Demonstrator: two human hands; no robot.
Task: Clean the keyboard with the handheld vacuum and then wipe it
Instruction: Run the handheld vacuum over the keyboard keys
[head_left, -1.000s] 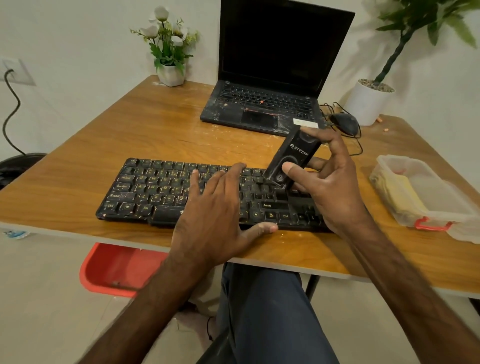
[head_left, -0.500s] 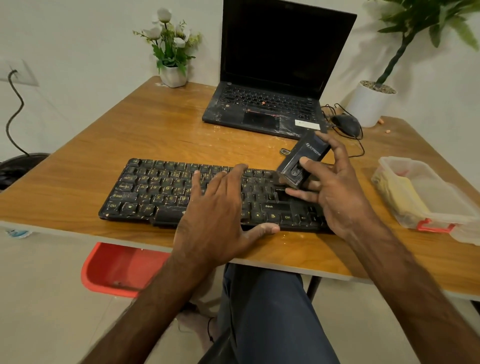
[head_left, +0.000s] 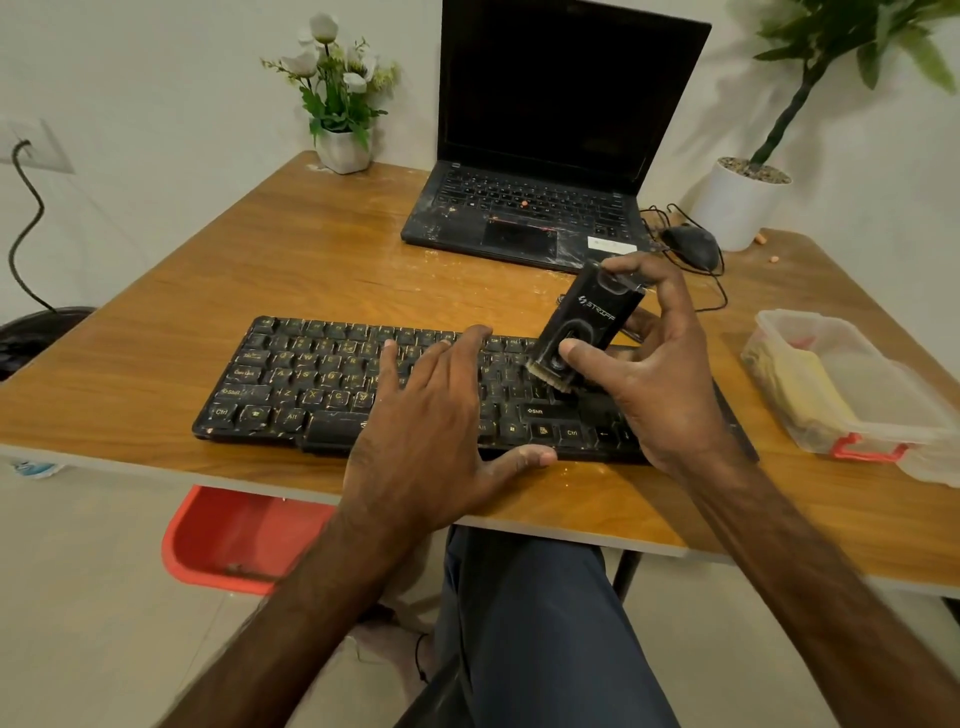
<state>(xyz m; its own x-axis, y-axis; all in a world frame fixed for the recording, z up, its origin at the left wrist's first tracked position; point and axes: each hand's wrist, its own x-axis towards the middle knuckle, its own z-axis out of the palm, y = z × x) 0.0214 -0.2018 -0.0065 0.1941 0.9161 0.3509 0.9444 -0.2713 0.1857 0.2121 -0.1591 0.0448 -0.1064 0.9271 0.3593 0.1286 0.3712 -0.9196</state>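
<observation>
Left hand (head_left: 436, 415) flat, fingers spread, pinning black dusty plastic keyboard (head_left: 322, 384); right hand (head_left: 660, 374) grips small black handheld vacuum (head_left: 582, 327), brush tip on keys at 3 o'clock—steep tilt risks flicking crumbs or popping a keycap.

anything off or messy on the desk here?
Yes. Pale crumbs and dust speckle the keyboard keys, the laptop palm rest, and the table between them. Two orange bits lie by the white plant pot.

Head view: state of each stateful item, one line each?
Laptop: lid open, screen dark.
Keyboard: flat on table, dusty.
Handheld vacuum: tilted, brush end on keys.
Right hand: gripping the vacuum.
Left hand: flat on keyboard.
Plastic container: lidless, yellow cloth inside.
</observation>
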